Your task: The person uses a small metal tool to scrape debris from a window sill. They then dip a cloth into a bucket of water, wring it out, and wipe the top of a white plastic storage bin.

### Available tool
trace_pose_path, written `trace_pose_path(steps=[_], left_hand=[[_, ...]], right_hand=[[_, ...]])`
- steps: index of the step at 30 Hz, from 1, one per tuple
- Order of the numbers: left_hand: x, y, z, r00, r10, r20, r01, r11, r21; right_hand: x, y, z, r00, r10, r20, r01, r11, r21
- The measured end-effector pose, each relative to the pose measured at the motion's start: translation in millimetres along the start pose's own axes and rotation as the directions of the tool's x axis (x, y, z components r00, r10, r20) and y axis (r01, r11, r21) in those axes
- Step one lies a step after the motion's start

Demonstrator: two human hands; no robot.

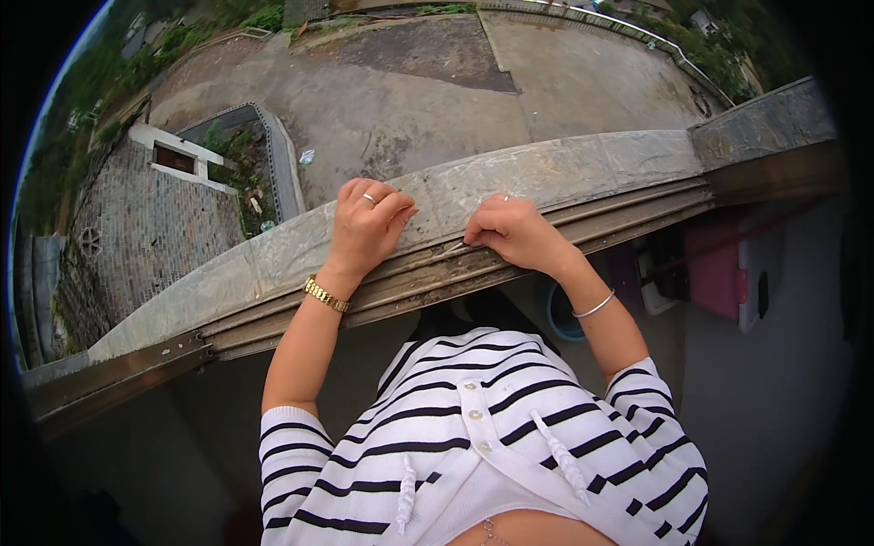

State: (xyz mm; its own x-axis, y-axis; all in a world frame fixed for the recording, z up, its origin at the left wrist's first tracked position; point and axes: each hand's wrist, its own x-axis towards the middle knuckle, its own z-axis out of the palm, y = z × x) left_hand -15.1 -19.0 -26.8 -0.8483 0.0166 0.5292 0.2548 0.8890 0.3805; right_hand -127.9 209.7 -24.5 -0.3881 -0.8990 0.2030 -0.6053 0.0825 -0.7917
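My left hand (366, 226) is raised over the stone sill (583, 164), thumb and fingertips pinched together; whatever they may hold is too small to make out. Close to the metal window track (601, 218), my right hand (517, 233) pinches a thin pale stick (452, 247), its tip pointing left into the grooves. Dark dirt lies along the track's channels between the two hands. Each hand wears a ring. A gold watch (326, 293) circles my left wrist and a silver bangle (594, 304) my right.
Beyond the sill the ground drops to a concrete yard (410, 109), with a brick-patterned surface (137, 246) at left. A stone-faced wall (765, 123) rises at the right end. Indoors, below the track, stand a blue basin (563, 318) and a pink bin (715, 278).
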Motion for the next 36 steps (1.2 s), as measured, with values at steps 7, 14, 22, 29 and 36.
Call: trace_pose_path(steps=[7, 14, 22, 29, 36], left_hand=[[-4.8, 9.6, -9.2, 0.940, 0.238, 0.244, -0.201, 0.966, -0.165], [0.0, 24.1, -1.8, 0.910, 0.277, 0.307, -0.292, 0.956, 0.001], [1.9, 23.2, 3.1, 0.872, 0.371, 0.318, -0.384, 0.923, -0.024], [4.3, 22.1, 7.6, 0.933, 0.195, 0.302, -0.163, 0.978, -0.129], [16.9, 17.7, -12.6, 0.977, -0.203, -0.063, 0.195, 0.974, -0.113]], right_hand=[[-15.4, -8.2, -8.6, 0.988, -0.007, -0.155, -0.001, 0.999, -0.054], [-42.7, -13.7, -28.6, 0.923, 0.103, -0.371, -0.123, 0.992, -0.031], [-50.1, -9.3, -69.7, 0.846, 0.101, -0.523, -0.164, 0.983, -0.076], [-72.5, -9.9, -103.5, 0.775, 0.040, -0.630, -0.214, 0.955, -0.203], [-96.9, -17.6, -109.2, 0.905, 0.203, -0.374, -0.330, 0.890, -0.315]])
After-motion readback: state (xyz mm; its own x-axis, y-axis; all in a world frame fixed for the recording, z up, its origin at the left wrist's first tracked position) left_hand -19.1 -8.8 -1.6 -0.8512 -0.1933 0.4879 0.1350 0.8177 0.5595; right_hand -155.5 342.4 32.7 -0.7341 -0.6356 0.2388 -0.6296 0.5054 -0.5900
